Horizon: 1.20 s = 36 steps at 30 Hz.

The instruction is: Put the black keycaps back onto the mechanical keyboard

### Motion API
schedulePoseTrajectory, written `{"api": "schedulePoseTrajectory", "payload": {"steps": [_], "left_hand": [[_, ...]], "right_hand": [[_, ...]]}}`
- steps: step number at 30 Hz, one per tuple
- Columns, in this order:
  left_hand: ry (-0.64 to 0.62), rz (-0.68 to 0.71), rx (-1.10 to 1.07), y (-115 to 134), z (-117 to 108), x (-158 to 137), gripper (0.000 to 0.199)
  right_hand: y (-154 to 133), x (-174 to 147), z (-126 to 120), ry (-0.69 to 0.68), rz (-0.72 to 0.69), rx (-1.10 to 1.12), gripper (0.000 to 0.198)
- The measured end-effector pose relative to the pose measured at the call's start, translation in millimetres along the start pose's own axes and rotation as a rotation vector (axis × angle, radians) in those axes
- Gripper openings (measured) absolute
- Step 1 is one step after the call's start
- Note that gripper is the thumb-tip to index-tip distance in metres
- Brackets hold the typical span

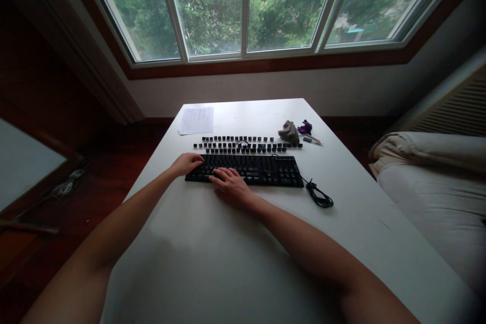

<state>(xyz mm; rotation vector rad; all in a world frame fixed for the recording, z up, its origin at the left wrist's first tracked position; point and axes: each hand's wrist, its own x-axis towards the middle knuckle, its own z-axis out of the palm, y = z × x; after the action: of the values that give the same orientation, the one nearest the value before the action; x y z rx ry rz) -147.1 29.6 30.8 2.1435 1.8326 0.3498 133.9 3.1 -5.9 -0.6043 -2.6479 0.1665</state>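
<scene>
The long black rectangular keyboard (pixel 266 168) lies on the white smooth-topped counter (pixel 364 223), broad side toward the person, with rows of small black square keycaps (pixel 261 147) set out just beyond its far edge. The left hand (pixel 187 163) is at the keyboard's far left corner, its fingers bent inward over the edge; whether a cap is pinched between the fingertips is too small to tell. The right hand (pixel 229 182) is released — fingers spread across the near keys left of centre, gripping nothing that shows.

The step in hand looks like close work on individual keys at the left end, the right hand perhaps steadying the keyboard meanwhile. As a judgement, the next move calls for fine fingertip control at one key position, pressure kept straight up and down, and care that neither forearm nor fingers disturb the loose rows.

The coiled black cable (pixel 313 190) sits beyond the keyboard's right end, while the crumpled grey cloth (pixel 289 132), the bunched purple cloth (pixel 305 127) and some thin stick-like tools (pixel 313 140) lie farther back — all well apart from both hands.
</scene>
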Motion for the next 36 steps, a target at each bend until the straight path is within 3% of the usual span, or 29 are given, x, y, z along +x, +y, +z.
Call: {"api": "schedulePoseTrajectory", "payload": {"steps": [17,28,33,36], "left_hand": [[0.071,0.057,0.313,28,-5,-12,0.022],[0.115,-0.017,0.127,18,1,-7,0.027],[0.186,-0.009,0.129,5,9,1,0.02],[0.2,-0.069,0.09,-7,11,8,0.032]], "right_hand": [[1,1,2,0.002,0.012,0.017,0.05],[1,0,1,0.003,0.009,0.02,0.052],[0,1,1,0.0,0.011,0.023,0.052],[-1,1,1,0.0,0.012,0.014,0.051]]}}
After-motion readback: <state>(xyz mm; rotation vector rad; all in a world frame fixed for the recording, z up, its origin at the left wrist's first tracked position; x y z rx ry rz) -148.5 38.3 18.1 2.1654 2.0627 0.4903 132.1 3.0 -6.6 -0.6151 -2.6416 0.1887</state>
